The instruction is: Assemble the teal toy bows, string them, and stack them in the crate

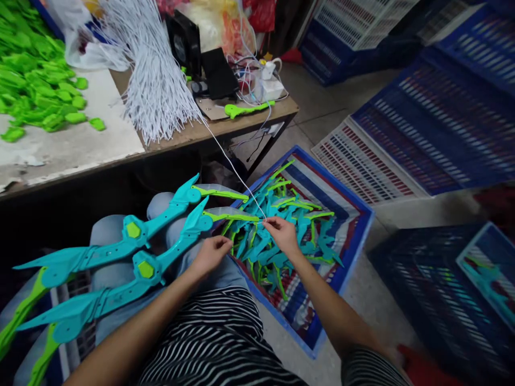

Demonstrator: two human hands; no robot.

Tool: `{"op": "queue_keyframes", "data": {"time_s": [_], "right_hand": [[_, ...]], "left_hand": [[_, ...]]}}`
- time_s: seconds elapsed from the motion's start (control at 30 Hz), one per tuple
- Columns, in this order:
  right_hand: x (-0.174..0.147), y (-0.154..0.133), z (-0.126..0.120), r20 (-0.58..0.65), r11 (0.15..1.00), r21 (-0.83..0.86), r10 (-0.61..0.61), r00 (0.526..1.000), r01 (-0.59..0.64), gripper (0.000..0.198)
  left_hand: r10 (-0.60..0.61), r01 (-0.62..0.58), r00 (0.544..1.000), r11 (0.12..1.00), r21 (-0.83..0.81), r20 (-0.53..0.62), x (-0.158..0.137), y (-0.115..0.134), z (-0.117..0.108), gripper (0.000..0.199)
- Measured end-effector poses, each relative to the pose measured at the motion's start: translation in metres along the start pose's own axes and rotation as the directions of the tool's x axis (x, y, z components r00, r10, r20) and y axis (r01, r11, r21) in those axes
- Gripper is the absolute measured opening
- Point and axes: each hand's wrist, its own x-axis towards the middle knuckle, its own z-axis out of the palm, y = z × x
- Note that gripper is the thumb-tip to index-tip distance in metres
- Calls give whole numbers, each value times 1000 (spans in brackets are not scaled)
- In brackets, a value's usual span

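Note:
Two turquoise toy bows with lime-green limbs lie side by side across my lap, the near bow (pixel 173 252) and the far bow (pixel 151 228). A white string (pixel 228 158) runs down from the bundle on the table to my right hand (pixel 284 234). Its thumb and fingers are pinched on the string, right at the green tip of the near bow's limb. My left hand (pixel 212 253) is closed, thumb against fingers, just below that limb. Whatever it may hold is too small to make out.
A blue-rimmed crate (pixel 364 217) full of turquoise and green bow pieces stands beyond my hands. On the table (pixel 120 158) are a thick bundle of white strings (pixel 155 91), a heap of green parts (pixel 44 88) and a power strip (pixel 272 90). More crates (pixel 426 118) stand at right.

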Motion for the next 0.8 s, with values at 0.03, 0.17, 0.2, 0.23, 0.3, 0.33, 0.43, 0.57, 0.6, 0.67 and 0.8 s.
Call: {"op": "queue_keyframes", "data": {"time_s": [0.03,0.17,0.2,0.23,0.3,0.33,0.43,0.57,0.6,0.67,0.8], "right_hand": [[0,1,2,1,999,-45,-29,1000,29,24],[2,2,9,21,952,-223,-211,977,210,20],[2,3,10,26,933,-255,-257,966,255,20],[1,3,10,34,914,-282,-295,955,292,20],[1,4,10,58,877,-327,-353,934,351,21],[1,4,10,70,861,-344,-374,925,374,22],[0,4,10,105,820,-383,-420,901,427,24],[0,4,10,159,811,-383,-415,896,443,25],[-1,5,10,164,818,-371,-409,898,440,25],[0,8,13,146,834,-344,-406,902,431,23],[1,18,16,118,860,-258,-425,897,441,18]], "left_hand": [[-26,26,1000,999,-48,6,8,-1,6,23],[-70,70,998,984,-165,5,27,-4,20,23],[-80,79,997,982,-173,5,31,-5,22,23],[-90,89,996,980,-179,7,34,-6,24,22],[-114,114,993,972,-204,13,42,-7,28,20],[-129,130,991,967,-218,16,46,-8,30,18],[-179,183,983,948,-262,37,58,-10,37,12],[-230,248,969,916,-317,93,72,-9,44,15],[-234,258,966,907,-332,112,75,-9,46,16],[-228,270,961,890,-366,156,80,-8,52,12],[-169,243,964,873,-423,206,91,-1,64,11]]}}
